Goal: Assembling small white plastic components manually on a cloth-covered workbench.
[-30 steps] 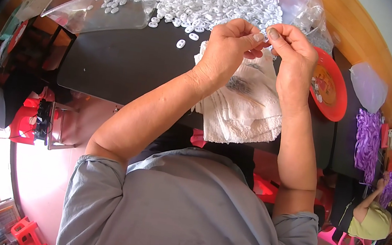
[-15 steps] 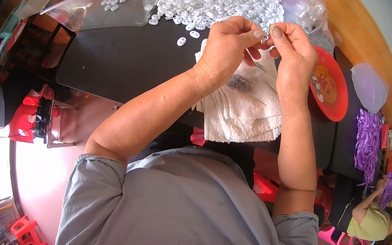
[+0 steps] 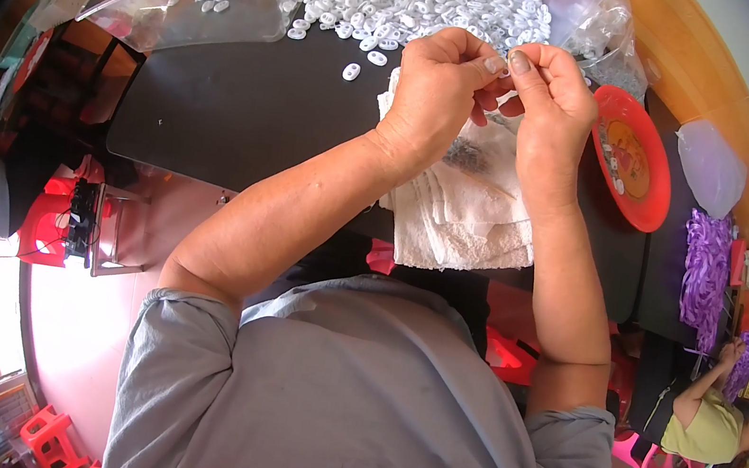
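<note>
well, little has changed over the last second: the left hand (image 3: 444,76) and the right hand (image 3: 555,97) stay raised over the far end of the cloth (image 3: 466,232), and their tips look slightly closer together. the right hand has slid a little leftward, so that more of the near side of the red plate (image 3: 657,183), right of the cloth, comes into view. the whole view has also shifted slightly, which seems to be the head moving rather than things on the bench (image 3: 219,116). as a judgement, the fine fingertip work is carrying on in one spot, with nothing set down.

each hand is closed in a pinch of thumb and forefinger, seemingly on one small piece (image 3: 504,72) where the tips meet, above the cloth's far end. it is too small and covered to tell its kind, which way it points or where its long axis runs.

the white ovals (image 3: 436,3) are heaped beyond the cloth, pointing all ways. off the cloth's far left corner, a loose oval (image 3: 351,71) lies with its long axis mostly away from the person, leaning a little right; its neighbour (image 3: 377,58) lies more crosswise. a dark patch (image 3: 470,156) shows on the cloth, below the hands.
</note>
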